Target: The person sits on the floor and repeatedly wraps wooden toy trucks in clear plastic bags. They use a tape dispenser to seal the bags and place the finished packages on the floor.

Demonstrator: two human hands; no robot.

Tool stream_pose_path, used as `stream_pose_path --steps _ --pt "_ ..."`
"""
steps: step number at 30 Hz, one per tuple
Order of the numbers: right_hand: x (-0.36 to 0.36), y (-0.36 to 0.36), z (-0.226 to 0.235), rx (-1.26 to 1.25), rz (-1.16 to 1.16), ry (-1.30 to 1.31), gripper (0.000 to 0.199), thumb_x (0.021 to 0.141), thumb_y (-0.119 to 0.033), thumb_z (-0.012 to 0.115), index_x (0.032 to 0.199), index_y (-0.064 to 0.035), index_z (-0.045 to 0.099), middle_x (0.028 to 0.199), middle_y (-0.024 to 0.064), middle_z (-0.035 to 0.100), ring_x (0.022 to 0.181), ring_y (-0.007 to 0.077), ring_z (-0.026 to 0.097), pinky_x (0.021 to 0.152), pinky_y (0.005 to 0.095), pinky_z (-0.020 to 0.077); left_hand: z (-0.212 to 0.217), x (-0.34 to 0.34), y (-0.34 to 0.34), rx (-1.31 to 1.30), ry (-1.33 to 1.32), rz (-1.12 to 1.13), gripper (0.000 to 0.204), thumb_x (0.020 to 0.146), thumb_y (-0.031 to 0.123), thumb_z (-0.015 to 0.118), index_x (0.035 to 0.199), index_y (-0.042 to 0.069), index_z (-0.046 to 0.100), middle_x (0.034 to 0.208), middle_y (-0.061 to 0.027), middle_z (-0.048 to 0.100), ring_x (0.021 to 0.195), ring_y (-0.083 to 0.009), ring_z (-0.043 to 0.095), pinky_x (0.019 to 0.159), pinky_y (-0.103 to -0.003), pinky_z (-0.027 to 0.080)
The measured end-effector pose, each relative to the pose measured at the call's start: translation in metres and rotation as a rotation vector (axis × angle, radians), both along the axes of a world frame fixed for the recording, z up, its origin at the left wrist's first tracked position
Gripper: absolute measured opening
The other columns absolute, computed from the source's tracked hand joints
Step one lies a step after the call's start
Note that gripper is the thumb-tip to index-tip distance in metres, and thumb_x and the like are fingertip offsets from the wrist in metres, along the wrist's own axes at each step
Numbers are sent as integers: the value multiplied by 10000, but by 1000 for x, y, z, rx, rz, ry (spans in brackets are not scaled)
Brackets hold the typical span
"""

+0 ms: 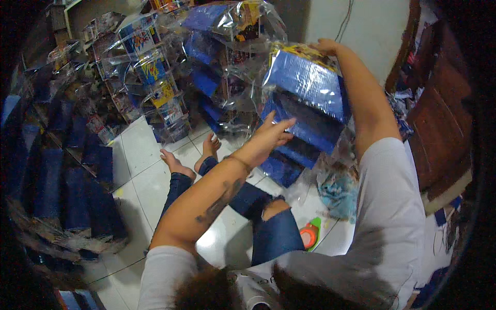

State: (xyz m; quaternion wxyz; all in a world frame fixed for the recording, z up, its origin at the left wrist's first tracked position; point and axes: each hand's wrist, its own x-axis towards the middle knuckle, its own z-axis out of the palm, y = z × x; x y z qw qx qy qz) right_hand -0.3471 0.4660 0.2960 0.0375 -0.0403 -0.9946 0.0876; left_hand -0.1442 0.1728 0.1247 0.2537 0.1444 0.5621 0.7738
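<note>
A blue tiered display rack (305, 72) wrapped in clear plastic stands tilted on the floor in front of me, right of centre. My right hand (326, 46) reaches over its far top edge, fingers curled against it and partly hidden. My left hand (273, 135) is at the rack's left side, fingers stretched and apart, near the dark opening between two blue tiers. It holds nothing; whether its fingertips touch the plastic I cannot tell. By my bent knee on the floor lies a green-and-orange tape dispenser (310, 235).
More plastic-wrapped racks with colourful printed panels (160, 88) stand at the back. Dark blue wrapped racks (67, 165) fill the left side. A light blue cloth bundle (337, 194) lies right of my legs on white floor tiles (137, 155). A brown wooden door (442, 124) is at right.
</note>
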Motion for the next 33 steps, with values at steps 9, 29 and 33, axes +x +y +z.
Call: stream_pose_path --steps 9,29,33 --pt "63 11 -16 -97 -20 153 791 688 -653 665 979 82 672 965 241 672 860 319 667 769 408 509 28 19 90 255 -301 241 392 784 361 689 1069 115 578 959 -48 602 837 -184 565 757 -320 461" --pt "503 -322 -194 -215 1156 517 289 706 -118 692 965 -67 574 853 59 549 802 243 532 702 358 421 -119 420 -282 -246 26 34 517 913 240 591 1316 -53 453 1301 -159 536 1224 -220 480 1039 -346 359" --pt "508 -322 -202 -155 1199 541 237 719 -146 599 937 -55 580 823 40 523 792 198 519 703 324 416 -37 427 -329 -230 775 844 548 807 502 648 1021 1 585 962 -125 623 847 -223 588 787 -333 445"
